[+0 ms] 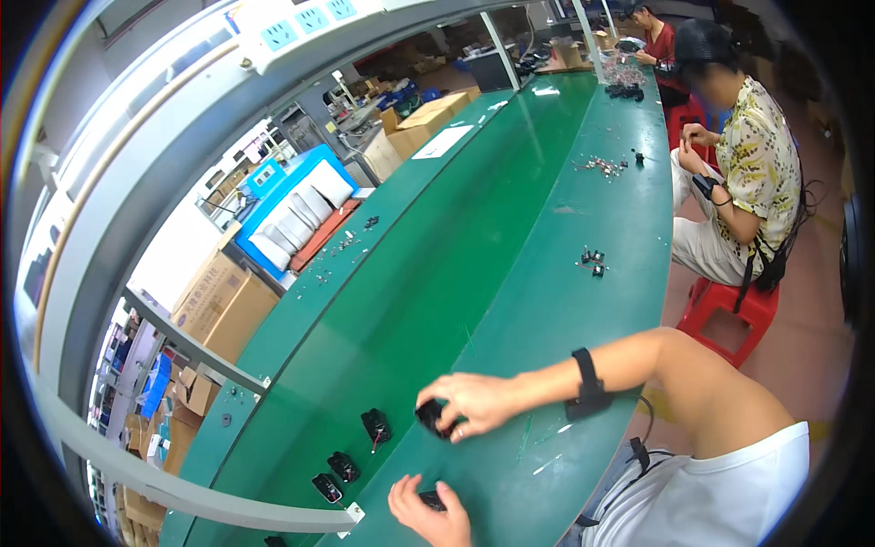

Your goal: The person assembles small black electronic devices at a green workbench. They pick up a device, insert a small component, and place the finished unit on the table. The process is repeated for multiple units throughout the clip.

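Note:
My right hand [472, 403] reaches across the green bench with its fingers curled over a black plastic housing [432, 416]. Closer to the lower edge, my left hand [433, 516] is curled around a second black part [432, 500], mostly hidden by the hand. Just left of my hands, on the bright green strip, lies a black housing [375, 425] with a thin wire trailing from it. Further down the strip are two similar black housings, one [344, 467] beside the other [327, 488]. A black strap [588, 383] with a cord circles my right forearm.
A grey metal frame [228, 506] crosses the lower left and meets the bench [583, 319]. Small black parts [592, 263] and loose bits [603, 167] lie further along it. Seated co-workers, one in a patterned shirt [761, 150], line the right side. Cardboard boxes [219, 296] stand left.

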The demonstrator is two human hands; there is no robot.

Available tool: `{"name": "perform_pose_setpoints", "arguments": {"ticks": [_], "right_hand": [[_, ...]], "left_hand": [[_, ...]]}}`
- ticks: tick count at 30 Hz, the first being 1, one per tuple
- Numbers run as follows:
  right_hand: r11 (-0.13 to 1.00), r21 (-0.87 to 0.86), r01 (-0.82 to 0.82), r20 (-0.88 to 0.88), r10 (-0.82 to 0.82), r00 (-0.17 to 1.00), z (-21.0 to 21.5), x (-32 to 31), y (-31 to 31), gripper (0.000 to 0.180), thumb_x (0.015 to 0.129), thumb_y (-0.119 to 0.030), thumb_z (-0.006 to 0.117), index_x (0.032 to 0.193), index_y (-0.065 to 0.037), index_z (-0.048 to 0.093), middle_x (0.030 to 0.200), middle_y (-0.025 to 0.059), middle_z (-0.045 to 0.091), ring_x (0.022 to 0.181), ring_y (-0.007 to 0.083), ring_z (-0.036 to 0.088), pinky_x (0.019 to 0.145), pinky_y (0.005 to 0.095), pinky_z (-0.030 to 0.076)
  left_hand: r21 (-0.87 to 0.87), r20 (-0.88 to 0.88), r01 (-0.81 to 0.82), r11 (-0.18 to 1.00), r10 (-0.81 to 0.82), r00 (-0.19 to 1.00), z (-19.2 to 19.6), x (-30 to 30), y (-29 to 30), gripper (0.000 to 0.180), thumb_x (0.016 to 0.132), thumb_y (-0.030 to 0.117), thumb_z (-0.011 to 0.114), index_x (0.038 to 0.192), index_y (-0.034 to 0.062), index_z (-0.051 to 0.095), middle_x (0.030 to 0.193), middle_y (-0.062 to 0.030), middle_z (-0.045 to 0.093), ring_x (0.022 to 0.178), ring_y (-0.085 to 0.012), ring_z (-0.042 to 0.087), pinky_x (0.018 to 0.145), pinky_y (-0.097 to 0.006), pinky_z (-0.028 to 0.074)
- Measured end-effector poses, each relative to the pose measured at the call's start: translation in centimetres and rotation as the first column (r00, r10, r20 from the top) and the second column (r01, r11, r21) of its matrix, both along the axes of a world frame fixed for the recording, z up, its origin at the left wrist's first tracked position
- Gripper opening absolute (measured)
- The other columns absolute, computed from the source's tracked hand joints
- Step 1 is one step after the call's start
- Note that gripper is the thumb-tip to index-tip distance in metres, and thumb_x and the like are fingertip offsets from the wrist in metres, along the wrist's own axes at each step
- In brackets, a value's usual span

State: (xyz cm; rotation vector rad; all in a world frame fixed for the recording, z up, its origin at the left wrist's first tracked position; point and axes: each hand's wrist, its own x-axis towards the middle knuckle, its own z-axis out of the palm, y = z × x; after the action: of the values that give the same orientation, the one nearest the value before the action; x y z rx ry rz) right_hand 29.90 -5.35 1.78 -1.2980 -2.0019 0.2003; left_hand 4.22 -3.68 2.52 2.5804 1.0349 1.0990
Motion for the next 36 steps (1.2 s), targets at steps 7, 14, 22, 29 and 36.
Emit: {"name": "perform_pose_setpoints", "arguments": {"ticks": [7,14,22,29,36], "right_hand": [[0.962,-0.051,0.269,0.171,-0.257,0.951,-2.7,4.2,9.0,0.024,0.071,-0.031,0.083,0.088,-0.014,0.076,0.132,0.0116,0.055,0.122,0.0307,0.051,0.099,0.0434,0.042],[0.959,-0.050,0.280,0.251,-0.259,0.933,-4.2,2.8,12.5,0.028,0.073,-0.034,0.083,0.091,-0.014,0.075,0.138,0.0112,0.052,0.128,0.0308,0.048,0.100,0.0443,0.043],[0.961,0.114,0.251,0.209,-0.270,0.940,-3.5,4.6,7.3,0.030,0.075,-0.026,0.077,0.100,-0.011,0.073,0.138,0.0174,0.051,0.131,0.0347,0.047,0.104,0.0468,0.043],[0.706,0.217,0.674,0.286,-0.706,0.647,-0.7,13.0,-8.5,0.037,0.077,-0.030,0.074,0.107,-0.010,0.070,0.121,0.0141,0.063,0.115,0.0365,0.057,0.096,0.0474,0.048],[0.270,-0.130,0.954,0.363,-0.882,0.299,-4.5,22.2,-18.3,0.038,0.087,-0.030,0.067,0.120,-0.011,0.063,0.117,0.0219,0.056,0.105,0.0408,0.060,0.088,0.0488,0.052]], "left_hand": [[-0.273,-0.180,-0.037,0.961,-0.013,0.984,-5.7,-0.6,1.6,0.057,0.073,0.030,0.081,0.118,0.0044,0.058,0.127,-0.0175,0.051,0.124,-0.0388,0.043,0.103,-0.052,0.036],[-0.287,-0.181,-0.013,0.958,-0.041,0.983,-4.3,-1.3,1.9,0.065,0.070,0.026,0.084,0.125,0.0054,0.055,0.127,-0.0169,0.054,0.123,-0.0371,0.047,0.104,-0.048,0.038],[-0.334,-0.295,-0.137,0.933,0.034,0.955,-4.1,-1.0,1.4,0.085,0.066,0.033,0.087,0.134,0.0021,0.047,0.132,-0.0189,0.052,0.126,-0.0379,0.046,0.104,-0.051,0.037],[-0.218,-0.354,-0.193,0.957,0.107,0.929,-1.4,-2.1,0.4,0.054,0.076,0.034,0.080,0.116,0.0037,0.060,0.118,-0.0200,0.059,0.112,-0.0407,0.053,0.097,-0.048,0.044],[-0.388,-0.243,-0.110,0.915,0.014,0.970,0.0,0.0,-0.3,0.049,0.077,0.034,0.081,0.112,0.0050,0.061,0.110,-0.0178,0.061,0.106,-0.0388,0.056,0.093,-0.046,0.046]]}}
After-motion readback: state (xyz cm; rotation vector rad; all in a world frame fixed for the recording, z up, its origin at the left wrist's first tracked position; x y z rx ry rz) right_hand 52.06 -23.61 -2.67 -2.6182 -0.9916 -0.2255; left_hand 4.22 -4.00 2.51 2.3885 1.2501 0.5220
